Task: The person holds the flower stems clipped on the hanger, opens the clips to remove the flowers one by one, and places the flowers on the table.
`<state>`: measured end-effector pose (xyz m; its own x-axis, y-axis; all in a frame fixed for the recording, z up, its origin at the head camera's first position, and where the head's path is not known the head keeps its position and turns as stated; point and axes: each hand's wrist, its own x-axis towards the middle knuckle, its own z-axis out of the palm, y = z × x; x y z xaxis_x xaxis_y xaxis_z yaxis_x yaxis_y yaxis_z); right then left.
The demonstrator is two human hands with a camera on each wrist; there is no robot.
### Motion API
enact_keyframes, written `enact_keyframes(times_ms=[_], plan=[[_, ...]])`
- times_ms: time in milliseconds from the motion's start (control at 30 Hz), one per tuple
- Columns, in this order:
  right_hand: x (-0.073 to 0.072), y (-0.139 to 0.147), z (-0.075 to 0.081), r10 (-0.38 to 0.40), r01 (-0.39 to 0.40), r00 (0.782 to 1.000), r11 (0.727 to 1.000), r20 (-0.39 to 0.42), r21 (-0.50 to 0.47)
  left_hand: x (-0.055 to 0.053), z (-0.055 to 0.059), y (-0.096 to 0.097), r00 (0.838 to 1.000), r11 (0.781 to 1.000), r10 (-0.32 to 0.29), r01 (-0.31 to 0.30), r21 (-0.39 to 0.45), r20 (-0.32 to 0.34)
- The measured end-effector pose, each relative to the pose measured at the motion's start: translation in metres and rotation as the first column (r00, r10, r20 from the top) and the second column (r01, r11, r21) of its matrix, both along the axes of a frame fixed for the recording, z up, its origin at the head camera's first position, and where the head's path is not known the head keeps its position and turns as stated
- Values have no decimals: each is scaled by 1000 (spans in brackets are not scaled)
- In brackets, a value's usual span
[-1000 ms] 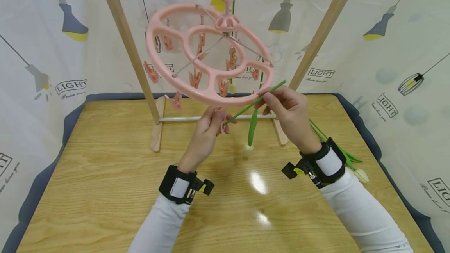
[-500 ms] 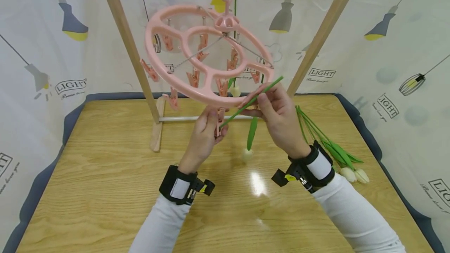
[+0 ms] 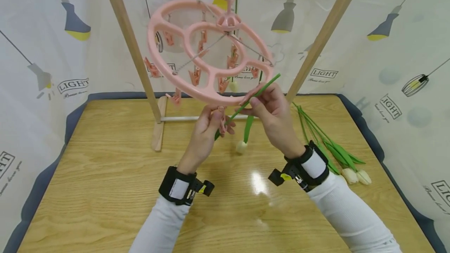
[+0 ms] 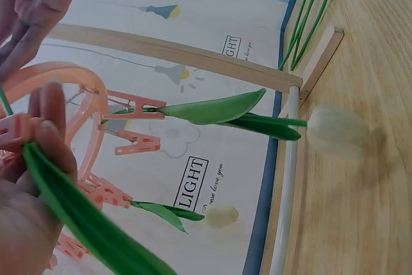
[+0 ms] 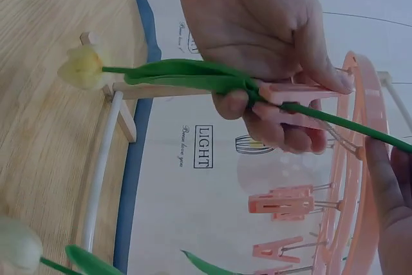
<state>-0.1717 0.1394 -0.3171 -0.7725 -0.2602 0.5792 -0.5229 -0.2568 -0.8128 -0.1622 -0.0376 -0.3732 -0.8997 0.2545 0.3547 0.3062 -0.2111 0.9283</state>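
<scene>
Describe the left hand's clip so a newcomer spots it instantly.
Find the big pink ring above the table. Under its near side, the left hand pinches a pink clip. Unlike the other clips, it is held in a hand, with a tulip stem crossing it.

"LIGHT" (image 4: 192, 183), boxed, repeated | "love you" (image 4: 215, 181), script, beneath | white backdrop (image 3: 112, 57)

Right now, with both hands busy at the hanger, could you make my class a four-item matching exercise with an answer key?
Column 1
1. left hand
2. group of tulips
3. hanger
4. right hand

Column 2
A. pink, with a round rim
B. pinching a green stem
C. gripping a pink clip
D. lying on the table

Pairs: 1-C, 2-D, 3-A, 4-B
</scene>
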Motion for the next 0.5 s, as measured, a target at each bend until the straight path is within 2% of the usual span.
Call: enact_keyframes(times_ms=[133,233,367,500], plan=[[-3,1,-2,-24,25,1000,1000,15,-14,-2,1,1,1000,1000,7,-7,-6,-3],[-5,3,-4,-34,34,999,999,16,-22,-2,2,2,998,998,56,-57,-22,-24],[-5,4,-5,-43,43,999,999,-4,-21,-2,2,2,987,988,150,-152,-27,-62],[-7,5,-6,-31,30,999,999,-27,-16,-2,2,1,976,979,196,-200,-36,-97]])
